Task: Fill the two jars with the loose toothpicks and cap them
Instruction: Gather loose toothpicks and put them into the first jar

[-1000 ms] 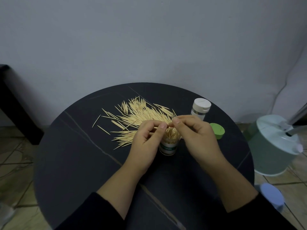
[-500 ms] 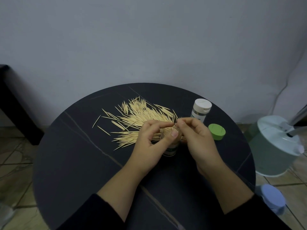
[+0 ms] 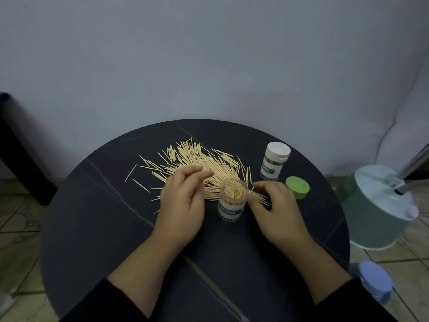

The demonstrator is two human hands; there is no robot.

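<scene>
An uncapped clear jar (image 3: 231, 201) packed with toothpicks stands upright in the middle of the round dark table (image 3: 92, 228). A heap of loose toothpicks (image 3: 199, 163) lies behind it. My left hand (image 3: 183, 203) hovers over the heap's near edge to the left of the jar, fingers relaxed and holding nothing. My right hand (image 3: 276, 212) lies to the right of the jar, fingers loosely bent over a few toothpicks on the table, gripping none. A second jar (image 3: 274, 163) with a white cap stands at the back right. A green cap (image 3: 297, 187) lies beside it.
The table stands against a pale wall. To its right on the tiled floor are a pale green bucket-like container (image 3: 380, 205) and a small blue-lidded object (image 3: 373, 282). A dark piece of furniture (image 3: 16, 149) is at the far left.
Both hands met over the jar's mouth, pinching toothpicks into it. They have now let go and moved apart to either side, baring the full jar.
</scene>
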